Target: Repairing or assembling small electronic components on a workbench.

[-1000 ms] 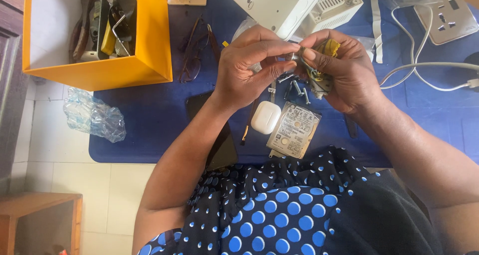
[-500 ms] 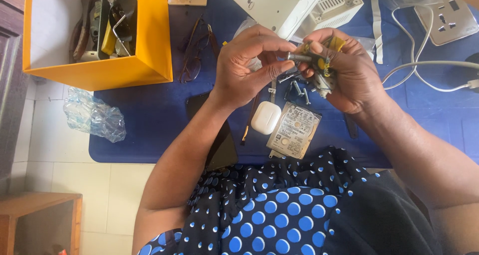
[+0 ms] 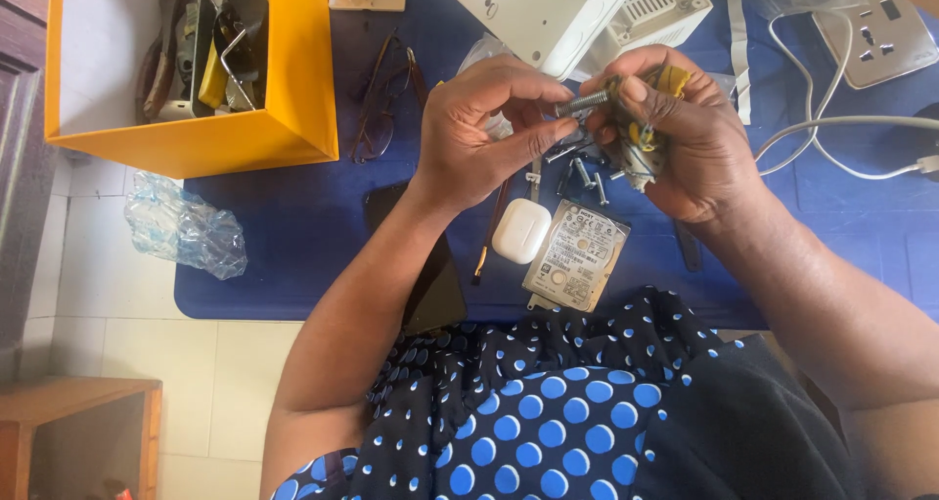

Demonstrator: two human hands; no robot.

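My right hand (image 3: 675, 128) grips a small yellow and grey part (image 3: 646, 148) with wires, partly hidden in the palm. A threaded metal bolt (image 3: 587, 100) sticks out of it to the left. My left hand (image 3: 489, 128) pinches the free end of that bolt with thumb and fingers. Both hands hover over a blue mat (image 3: 293, 226). Several loose screws (image 3: 582, 172) lie on the mat just under the hands.
A bare hard drive (image 3: 575, 255) and a white earbud case (image 3: 520, 231) lie below the hands, with a dark phone (image 3: 435, 285) at the mat's edge. A yellow box (image 3: 235, 138) of tools, glasses (image 3: 383, 94), a white casing (image 3: 577, 11), a socket (image 3: 875, 30) and cable (image 3: 841, 123) surround them.
Both hands have risen slightly and the right hand has turned, so the bolt now shows between the two hands. The left fingers have shifted along it.
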